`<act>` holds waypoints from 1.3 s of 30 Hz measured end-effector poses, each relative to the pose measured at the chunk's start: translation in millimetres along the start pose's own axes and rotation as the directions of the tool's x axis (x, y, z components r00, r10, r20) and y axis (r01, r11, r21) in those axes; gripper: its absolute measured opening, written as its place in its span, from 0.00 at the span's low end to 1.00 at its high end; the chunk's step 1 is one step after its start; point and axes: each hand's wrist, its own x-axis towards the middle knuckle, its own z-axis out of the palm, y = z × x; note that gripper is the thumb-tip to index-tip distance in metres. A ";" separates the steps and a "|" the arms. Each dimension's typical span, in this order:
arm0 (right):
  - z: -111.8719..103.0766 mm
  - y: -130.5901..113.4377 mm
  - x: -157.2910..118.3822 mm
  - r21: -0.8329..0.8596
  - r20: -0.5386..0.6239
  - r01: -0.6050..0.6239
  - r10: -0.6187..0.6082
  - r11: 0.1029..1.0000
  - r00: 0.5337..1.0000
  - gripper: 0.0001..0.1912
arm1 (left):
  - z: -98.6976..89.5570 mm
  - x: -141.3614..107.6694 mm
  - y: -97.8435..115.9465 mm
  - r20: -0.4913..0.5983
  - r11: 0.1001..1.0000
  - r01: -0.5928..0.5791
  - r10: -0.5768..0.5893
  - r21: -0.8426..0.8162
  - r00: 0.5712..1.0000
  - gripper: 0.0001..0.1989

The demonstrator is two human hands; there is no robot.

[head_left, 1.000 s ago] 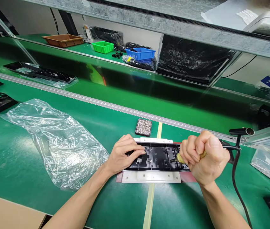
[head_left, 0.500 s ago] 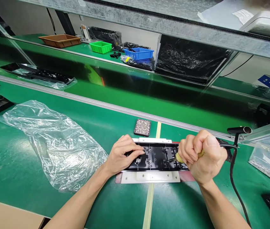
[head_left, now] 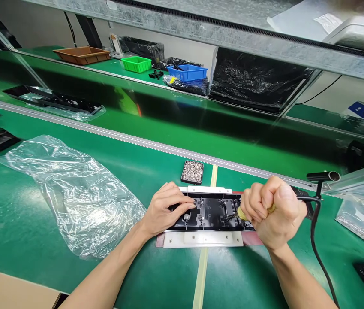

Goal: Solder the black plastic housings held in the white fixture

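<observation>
A long black plastic panel (head_left: pixel 212 216) with moulded posts lies in a fixture with white rails (head_left: pixel 203 238). Over the panel's left end rests my left hand (head_left: pixel 169 209), closed against it, with thumb and index fingertips close together. Whether a small part sits between those fingertips is hidden. My right hand (head_left: pixel 275 212) is wrapped round an electric screwdriver (head_left: pixel 241 213) with a yellowish nose, most of it covered by the fingers. Its dark bit slants down left onto the panel. Behind the fixture stands a small black tray of screws (head_left: pixel 192 171).
A clear plastic bag (head_left: pixel 85 193) lies on the left. The screwdriver's black cord (head_left: pixel 313 234) hangs at right beside a metal tube holder (head_left: pixel 323 176). Another bag of small parts (head_left: pixel 362 214) lies far right. A metal rail (head_left: pixel 136 141) crosses behind the work; a shelf (head_left: pixel 201 30) overhangs.
Both hands, the screwdriver and the panel hold their places. Only a very slight shift of the camera view shows.
</observation>
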 end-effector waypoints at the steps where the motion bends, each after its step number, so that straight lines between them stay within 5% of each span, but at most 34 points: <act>1: 0.0 0.2 0.0 0.003 0.000 -0.001 0.001 1.000 1.000 0.24 | 0.1 0.0 -0.3 0.001 1.000 0.003 -0.003 0.001 1.000 0.05; 39: 3.7 4.2 -0.1 -0.008 0.011 0.039 -0.039 0.999 0.999 0.23 | -3.1 -1.5 -1.9 0.012 1.000 -0.001 0.001 0.030 1.000 0.03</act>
